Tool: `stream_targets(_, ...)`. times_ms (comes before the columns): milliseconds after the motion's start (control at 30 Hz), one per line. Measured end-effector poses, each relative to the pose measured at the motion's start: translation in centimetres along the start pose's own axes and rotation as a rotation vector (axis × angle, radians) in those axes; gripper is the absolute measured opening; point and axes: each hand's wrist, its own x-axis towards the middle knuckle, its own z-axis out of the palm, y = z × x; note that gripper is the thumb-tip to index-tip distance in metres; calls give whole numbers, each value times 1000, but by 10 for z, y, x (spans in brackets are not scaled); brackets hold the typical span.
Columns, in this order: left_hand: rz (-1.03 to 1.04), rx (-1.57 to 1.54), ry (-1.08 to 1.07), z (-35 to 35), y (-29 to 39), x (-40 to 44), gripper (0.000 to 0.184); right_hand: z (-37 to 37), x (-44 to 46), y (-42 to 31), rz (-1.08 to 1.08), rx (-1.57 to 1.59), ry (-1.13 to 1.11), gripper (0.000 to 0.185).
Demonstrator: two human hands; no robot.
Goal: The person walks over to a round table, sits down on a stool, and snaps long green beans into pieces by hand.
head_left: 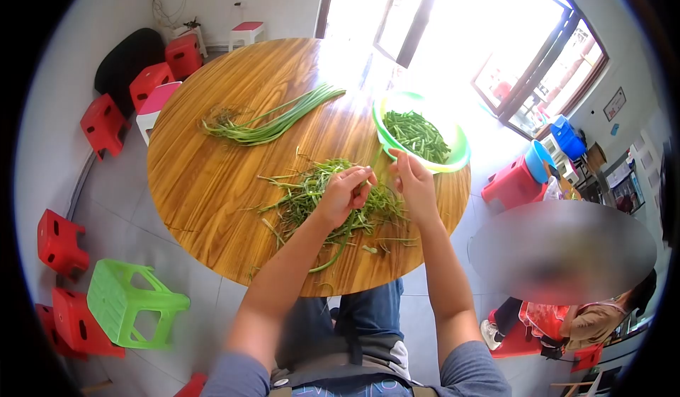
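My left hand is closed in a pinch above a loose heap of green trimmings. A long green stem, which looks like a garlic scape, hangs from it and curves toward the table's near edge. My right hand is at the near side of the green-rimmed bowl, fingers pinched together; what they hold, if anything, is too small to make out. Short cut green pieces fill much of the bowl. Farther left lies a bundle of long green stems, thin and tangled at its left end.
The round wooden table stands before me. Red stools and a green stool line the left floor. At right are a blue basin on a red stool and a seated person. Bright glass doors are behind.
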Motion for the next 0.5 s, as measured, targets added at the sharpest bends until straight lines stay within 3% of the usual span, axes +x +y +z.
stream_targets(67,0,55,15,5,0,-2,24,2,5,-8,40,132,-48,26)
stream_targets(233,107,305,49,4,-14,0,25,1,12,-7,-106,-31,-172,18)
stream_targets(267,153,308,43,6,-11,-3,26,-3,16,2,-168,5,-195,17)
stream_targets(333,208,307,39,8,-9,-4,25,-7,26,19,-332,-230,-174,18)
stream_targets(367,197,263,52,10,-9,-3,24,-3,17,4,-228,-134,-177,17)
stream_targets(433,121,136,85,13,-10,-1,22,-4,21,13,-258,-146,-171,17)
stream_targets(500,58,99,133,12,-11,-1,21,-7,21,19,-500,-378,-142,15)
